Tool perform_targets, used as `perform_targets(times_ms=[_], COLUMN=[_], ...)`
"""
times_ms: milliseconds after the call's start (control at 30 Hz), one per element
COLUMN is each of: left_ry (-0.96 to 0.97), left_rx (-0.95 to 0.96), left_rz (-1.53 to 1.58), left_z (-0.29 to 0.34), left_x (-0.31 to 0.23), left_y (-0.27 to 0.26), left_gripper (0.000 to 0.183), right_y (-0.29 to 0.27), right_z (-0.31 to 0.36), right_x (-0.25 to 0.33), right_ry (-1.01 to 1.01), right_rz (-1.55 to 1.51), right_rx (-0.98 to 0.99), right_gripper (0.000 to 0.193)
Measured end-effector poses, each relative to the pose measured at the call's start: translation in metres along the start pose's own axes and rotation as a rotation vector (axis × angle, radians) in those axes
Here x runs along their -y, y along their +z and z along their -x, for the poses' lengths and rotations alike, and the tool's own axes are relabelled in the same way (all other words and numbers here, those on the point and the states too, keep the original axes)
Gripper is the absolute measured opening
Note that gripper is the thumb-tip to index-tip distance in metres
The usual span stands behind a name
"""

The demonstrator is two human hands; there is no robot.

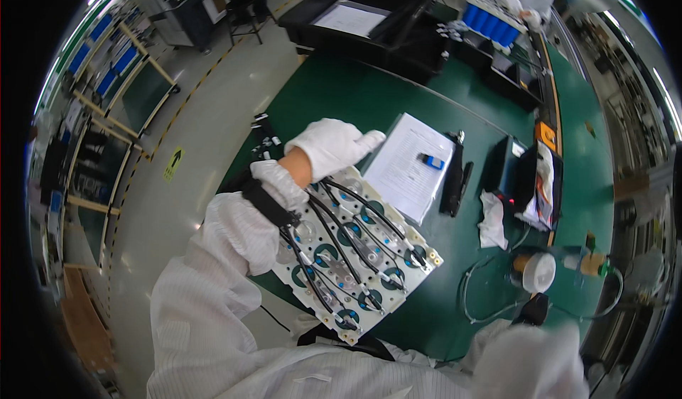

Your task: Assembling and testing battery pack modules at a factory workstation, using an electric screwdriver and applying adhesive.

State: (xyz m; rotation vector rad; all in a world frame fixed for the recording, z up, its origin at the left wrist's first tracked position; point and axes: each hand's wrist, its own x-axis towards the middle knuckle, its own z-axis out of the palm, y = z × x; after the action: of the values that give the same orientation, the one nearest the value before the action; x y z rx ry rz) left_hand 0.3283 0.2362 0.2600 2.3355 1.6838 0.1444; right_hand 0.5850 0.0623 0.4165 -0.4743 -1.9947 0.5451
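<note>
My left hand point(328, 148), in a white glove, is over the far end of a pale plate assembly point(425, 270). One finger or the thumb sticks out to the right. The rest curl down out of sight, so what they hold is hidden. Several black cables point(367, 206) run from under this hand along the plate, past round dark openings with blue dots. Black connectors point(264, 130) show just left of the hand. My right hand point(529, 362) is a white blur at the lower right, apart from the plate; its fingers cannot be made out.
Right of the plate lie a paper stack point(408, 175) with a small blue item point(432, 161) on it and a black tool point(458, 179). Farther right are a black box point(506, 165), a white tub point(538, 271) and clear tubing point(465, 296). Black trays point(419, 51) line the far side.
</note>
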Motion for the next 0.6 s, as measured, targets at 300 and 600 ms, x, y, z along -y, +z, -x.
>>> perform_targets(times_ms=[300, 600], left_ry=[-0.208, -0.195], left_rx=[0.097, 0.061], left_rz=[0.131, 0.115], left_z=[0.005, 0.004], left_x=[-0.016, -0.014], left_y=[-0.014, -0.012], left_gripper=[0.065, 0.066], right_y=[0.007, 0.003], right_z=[-0.005, -0.006], right_x=[0.013, 0.024], right_ry=[-0.037, -0.053], right_rz=[-0.245, -0.333], right_rx=[0.042, 0.084], right_gripper=[0.015, 0.01])
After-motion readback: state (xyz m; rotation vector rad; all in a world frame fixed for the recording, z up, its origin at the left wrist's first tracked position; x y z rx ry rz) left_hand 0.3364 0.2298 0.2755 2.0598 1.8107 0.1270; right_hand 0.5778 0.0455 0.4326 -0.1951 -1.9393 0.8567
